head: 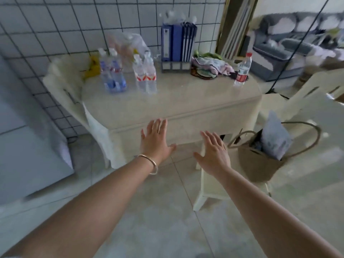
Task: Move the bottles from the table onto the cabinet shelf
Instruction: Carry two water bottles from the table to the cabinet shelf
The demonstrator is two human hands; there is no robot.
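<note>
So both hands were out in front, palms down, fingers straight and spread wide, holding nothing. The left hand (pixel 155 139) hovered right in front of the table's (pixel 186 107) near edge, with a thin bangle (pixel 149 163) round the wrist. The right hand (pixel 214 152) was a bit lower in view, also in front of that near edge and closer to its right corner. Neither one was touching a bottle.

All the bottles were still standing on the table, toward the far side. Near the far left corner stood a pair of blue-labelled bottles (pixel 112 73), side by side and touching or nearly so. Just to their right, a pair of red-and-white-labelled bottles (pixel 145 74), also upright and pressed close together. Then one red-capped bottle (pixel 243 68) stood on its own way over by the right edge, well apart from the rest. It's all a bit blurry, so I couldn't read the labels.

Other stuff on the table: a clear plastic bag (pixel 130 45) behind the bottles at the far edge, a rack of blue folders (pixel 177 45) against the tiled wall, and a heap of crumpled cloth (pixel 212 65) between the folders and the lone bottle. A pale chair (pixel 63 84) sat at the left edge. On a stool (pixel 210 189) by the near right corner sat a brown tote bag (pixel 260 161).
</note>
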